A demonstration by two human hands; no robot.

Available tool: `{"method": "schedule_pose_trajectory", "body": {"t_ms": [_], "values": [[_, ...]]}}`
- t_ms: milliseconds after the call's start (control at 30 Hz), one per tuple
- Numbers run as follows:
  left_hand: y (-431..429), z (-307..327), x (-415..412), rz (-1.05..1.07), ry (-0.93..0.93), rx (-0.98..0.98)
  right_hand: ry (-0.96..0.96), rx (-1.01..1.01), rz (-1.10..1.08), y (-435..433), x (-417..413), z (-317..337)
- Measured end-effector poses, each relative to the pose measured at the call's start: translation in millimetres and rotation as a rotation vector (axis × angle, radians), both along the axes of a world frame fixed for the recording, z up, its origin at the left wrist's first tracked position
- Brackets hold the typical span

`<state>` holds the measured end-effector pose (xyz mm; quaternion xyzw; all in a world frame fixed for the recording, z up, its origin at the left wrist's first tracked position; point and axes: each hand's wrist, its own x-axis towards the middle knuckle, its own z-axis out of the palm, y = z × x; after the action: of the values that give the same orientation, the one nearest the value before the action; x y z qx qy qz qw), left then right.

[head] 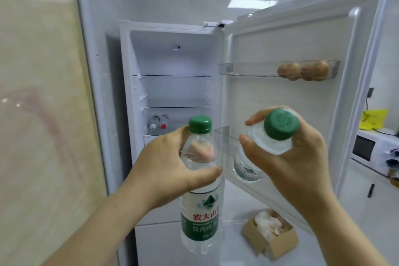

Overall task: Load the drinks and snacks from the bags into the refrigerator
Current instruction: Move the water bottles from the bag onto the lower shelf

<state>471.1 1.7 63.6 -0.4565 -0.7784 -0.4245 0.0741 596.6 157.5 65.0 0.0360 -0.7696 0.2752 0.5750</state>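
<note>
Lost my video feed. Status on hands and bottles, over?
Left hand gripping upright water bottle. Right hand holding second bottle at lower door bin. Refrigerator door open, path clear.

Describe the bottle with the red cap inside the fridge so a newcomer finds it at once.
Look into the open refrigerator, below its two glass shelves, at the lowest visible level on the left. Two small bottles lie there side by side; the red-capped bottle is the right one, while its neighbour has a green cap.

We see clear bottles (200, 181) with green caps (200, 124) and green-and-white labels, brown eggs (302, 70), a white fridge (172, 49), a brown box (272, 235).
</note>
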Motion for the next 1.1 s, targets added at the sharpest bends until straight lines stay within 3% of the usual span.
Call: {"method": "schedule_pose_trajectory", "body": {"t_ms": [400, 1100], "values": [[-37, -9, -115, 0.091, -0.002, -0.016, -0.002, -0.022, 0.093, -29, -128, 1], [91, -20, -267, 0.318, -0.043, 0.005, -0.041, -0.088, 0.260, 121, -305, -18]]}}
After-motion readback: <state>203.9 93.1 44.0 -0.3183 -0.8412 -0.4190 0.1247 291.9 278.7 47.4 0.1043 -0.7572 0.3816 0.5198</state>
